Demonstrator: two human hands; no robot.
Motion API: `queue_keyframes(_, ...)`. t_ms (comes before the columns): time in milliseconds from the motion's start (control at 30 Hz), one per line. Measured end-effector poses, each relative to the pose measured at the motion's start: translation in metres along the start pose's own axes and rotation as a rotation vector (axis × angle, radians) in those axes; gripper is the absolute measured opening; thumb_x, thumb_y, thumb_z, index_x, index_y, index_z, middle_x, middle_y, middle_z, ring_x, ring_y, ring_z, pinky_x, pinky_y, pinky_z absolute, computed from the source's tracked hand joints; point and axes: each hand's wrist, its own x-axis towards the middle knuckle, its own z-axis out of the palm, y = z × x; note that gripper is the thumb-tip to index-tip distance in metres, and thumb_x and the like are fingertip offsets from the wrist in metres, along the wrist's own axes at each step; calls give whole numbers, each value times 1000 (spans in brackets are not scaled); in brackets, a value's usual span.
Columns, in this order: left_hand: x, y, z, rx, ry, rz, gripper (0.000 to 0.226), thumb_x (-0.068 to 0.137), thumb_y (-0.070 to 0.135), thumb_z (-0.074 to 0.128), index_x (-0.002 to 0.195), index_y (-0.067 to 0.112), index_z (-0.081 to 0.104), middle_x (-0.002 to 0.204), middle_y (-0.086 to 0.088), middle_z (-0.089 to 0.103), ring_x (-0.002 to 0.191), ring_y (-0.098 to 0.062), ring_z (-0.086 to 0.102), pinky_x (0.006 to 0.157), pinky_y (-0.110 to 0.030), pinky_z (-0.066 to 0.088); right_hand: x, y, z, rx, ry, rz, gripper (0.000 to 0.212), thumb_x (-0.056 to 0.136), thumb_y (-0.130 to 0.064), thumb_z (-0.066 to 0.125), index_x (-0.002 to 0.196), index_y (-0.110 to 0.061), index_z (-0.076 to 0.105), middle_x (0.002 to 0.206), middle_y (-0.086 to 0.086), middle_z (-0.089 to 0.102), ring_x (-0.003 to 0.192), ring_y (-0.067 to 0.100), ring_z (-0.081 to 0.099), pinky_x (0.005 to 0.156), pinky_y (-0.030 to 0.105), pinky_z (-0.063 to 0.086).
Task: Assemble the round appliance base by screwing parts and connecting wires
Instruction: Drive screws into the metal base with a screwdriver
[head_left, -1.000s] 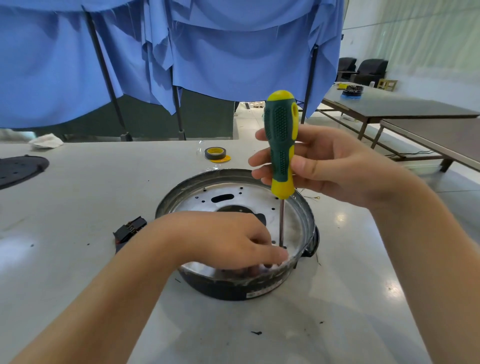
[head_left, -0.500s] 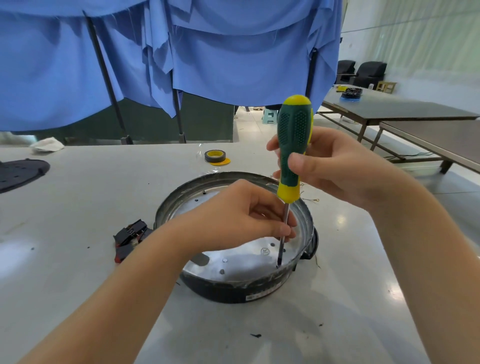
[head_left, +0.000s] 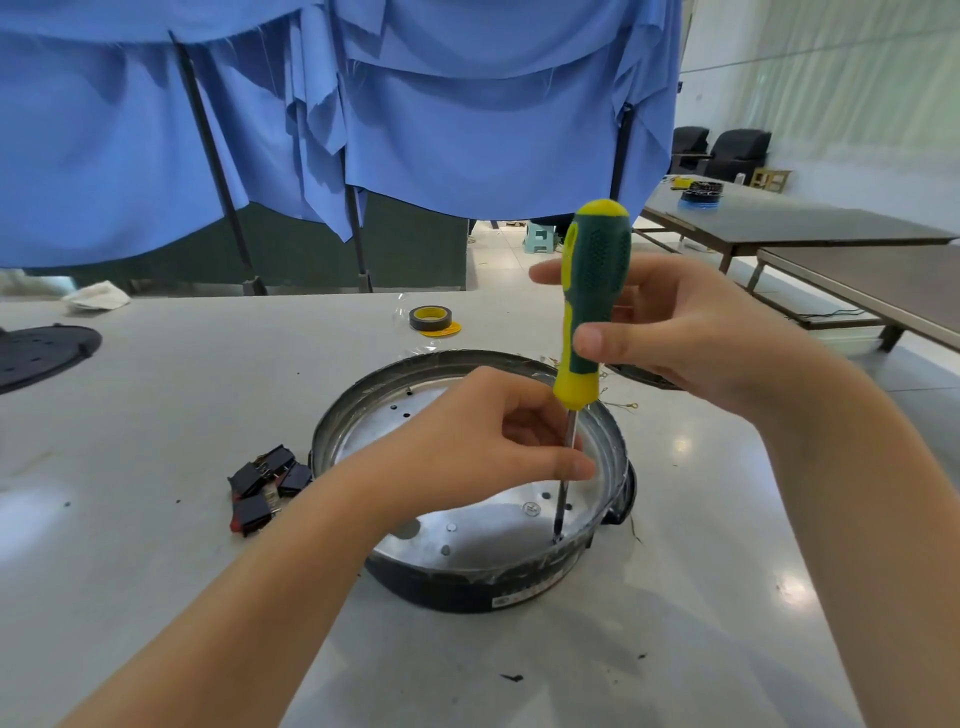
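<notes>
Fingers (head_left: 569, 462) pinch the screwdriver (head_left: 589, 312) shaft above the base (head_left: 467, 587).

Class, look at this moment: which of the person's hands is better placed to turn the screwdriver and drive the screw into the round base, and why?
The right hand: it grips the screwdriver handle, with the tip already down in the round base. The left hand only pinches the shaft to steady it.

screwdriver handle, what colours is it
The screwdriver handle is dark green with yellow at the cap, side and collar, clearest in the head view.
</notes>
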Motion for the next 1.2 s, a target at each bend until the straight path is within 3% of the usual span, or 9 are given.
queue_keyframes(100,-1,0,-2,-105,-90,-3,23,86,7,70,107,13,70,98,0,76,93,-11,72,85,-22,55,-2,0,-5,65,-23,14,42,77,-6,69,118,-17,61,104,5,73,96,21,70,79,26,55)
queue_keyframes(233,-1,-1,-1,-134,-33,-13,14,83,3,72,94,11,72,87,-4,77,83,-15,74,73,-21,56,-2,0,-1,82,-107,61,49,83,-6,59,131,-14,51,115,6,70,106,24,67,85,27,54)
queue_keyframes(333,0,-3,1,-101,67,14,11,75,6,80,82,12,74,77,-4,76,70,-14,72,70,-29,59,1,0,4,-70,-74,74,42,74,-24,71,115,-28,63,102,-6,73,99,14,69,80,23,54)
queue_keyframes(500,2,-5,9,-87,137,80,19,67,12,86,69,14,67,62,3,67,57,-7,63,57,-14,48,0,0,3,-88,-39,48,34,64,-27,79,98,-26,71,85,-8,73,83,10,70,73,18,53)
queue_keyframes(733,0,-3,0,-154,-84,20,23,84,0,70,105,10,69,98,-4,76,92,-12,72,80,-17,54,-4,-2,-2,27,-165,95,47,82,-9,61,127,-19,53,114,6,71,104,23,68,83,28,54)
queue_keyframes(833,-1,-1,0,-120,-41,34,15,83,0,71,97,6,72,88,-2,77,82,-10,73,71,-13,52,-4,-3,-1,21,-197,108,51,80,-15,65,128,-22,53,118,4,69,108,21,66,85,26,53)
queue_keyframes(1033,2,-5,8,-25,121,86,16,70,11,85,73,14,69,67,0,71,62,-8,66,61,-18,53,-3,-4,2,-110,-66,104,31,68,-22,80,97,-24,71,80,-7,72,79,8,69,72,16,52)
queue_keyframes(1100,3,-5,8,-9,119,82,19,69,14,85,76,10,68,70,-5,70,63,-11,66,64,-24,57,-3,-5,2,-105,-52,103,33,65,-20,76,97,-21,71,78,-7,73,78,9,69,72,17,52)
queue_keyframes(1200,1,-4,4,-60,41,44,14,74,13,82,84,14,71,79,-2,74,73,-8,70,69,-18,55,-5,-6,0,-64,-52,99,43,66,-14,73,109,-17,66,89,0,75,86,14,72,73,19,54)
